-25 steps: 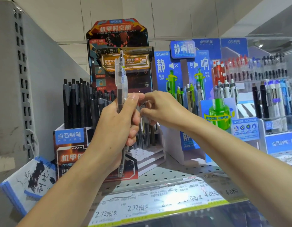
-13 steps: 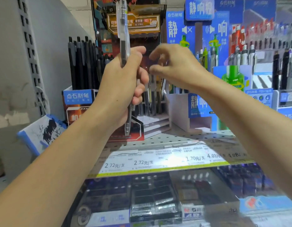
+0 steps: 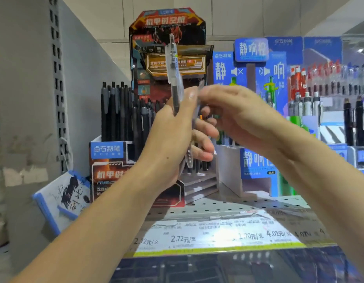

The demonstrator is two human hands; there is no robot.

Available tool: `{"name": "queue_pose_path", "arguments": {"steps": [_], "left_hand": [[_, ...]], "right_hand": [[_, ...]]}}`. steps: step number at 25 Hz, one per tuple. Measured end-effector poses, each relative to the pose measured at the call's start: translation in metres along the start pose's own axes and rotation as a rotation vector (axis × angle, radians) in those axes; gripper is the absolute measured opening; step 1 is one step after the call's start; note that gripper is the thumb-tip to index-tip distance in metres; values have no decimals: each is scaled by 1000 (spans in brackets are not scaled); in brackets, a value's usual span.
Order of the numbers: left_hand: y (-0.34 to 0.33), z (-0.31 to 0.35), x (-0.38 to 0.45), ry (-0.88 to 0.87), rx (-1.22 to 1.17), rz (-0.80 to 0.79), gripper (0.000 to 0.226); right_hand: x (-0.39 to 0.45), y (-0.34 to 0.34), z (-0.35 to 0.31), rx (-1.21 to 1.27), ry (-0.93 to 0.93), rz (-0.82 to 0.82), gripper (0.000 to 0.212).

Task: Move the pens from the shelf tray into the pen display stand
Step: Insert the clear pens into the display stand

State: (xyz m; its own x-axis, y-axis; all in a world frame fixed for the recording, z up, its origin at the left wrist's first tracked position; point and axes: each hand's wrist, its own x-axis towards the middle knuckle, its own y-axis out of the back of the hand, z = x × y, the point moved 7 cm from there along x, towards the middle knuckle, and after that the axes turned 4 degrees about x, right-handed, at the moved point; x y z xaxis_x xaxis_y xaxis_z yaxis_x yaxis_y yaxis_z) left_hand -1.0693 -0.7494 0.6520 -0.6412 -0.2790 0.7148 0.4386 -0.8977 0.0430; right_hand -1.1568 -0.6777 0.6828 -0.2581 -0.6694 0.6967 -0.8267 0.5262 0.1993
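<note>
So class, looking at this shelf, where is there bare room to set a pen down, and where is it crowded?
Bare: the perforated shelf strip between the display stand and the price labels. The stand's stepped tiers on its right look open. Crowded: black pens fill its left; blue displays crowd the right.

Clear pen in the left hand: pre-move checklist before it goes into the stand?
1. Left hand grips clear pen: ok.
2. Pen upright, click end up: ok.
3. Right hand free to take it: cannot tell, fingers blurred, maybe pinching a second pen.
4. Free slots on display stand steps: ok, bare steps on its right.
5. Black pens stay clear of the path: ok.
</note>
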Motion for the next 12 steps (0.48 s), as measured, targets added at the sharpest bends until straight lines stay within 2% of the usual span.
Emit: {"name": "queue_pose_path", "arguments": {"steps": [2,6,8,12], "left_hand": [[-1,2,-3,-5,70,-26,29],[1,7,-4,-53,150,9,26],[1,8,-4,-77,184,33,23],[10,-1,-8,-28,159,90,28]], "right_hand": [[4,11,-7,28,29,129,23],[5,10,-11,69,122,261,16],[4,7,-14,55,142,254,16],[11,13,-17,73,39,218,4]]}}
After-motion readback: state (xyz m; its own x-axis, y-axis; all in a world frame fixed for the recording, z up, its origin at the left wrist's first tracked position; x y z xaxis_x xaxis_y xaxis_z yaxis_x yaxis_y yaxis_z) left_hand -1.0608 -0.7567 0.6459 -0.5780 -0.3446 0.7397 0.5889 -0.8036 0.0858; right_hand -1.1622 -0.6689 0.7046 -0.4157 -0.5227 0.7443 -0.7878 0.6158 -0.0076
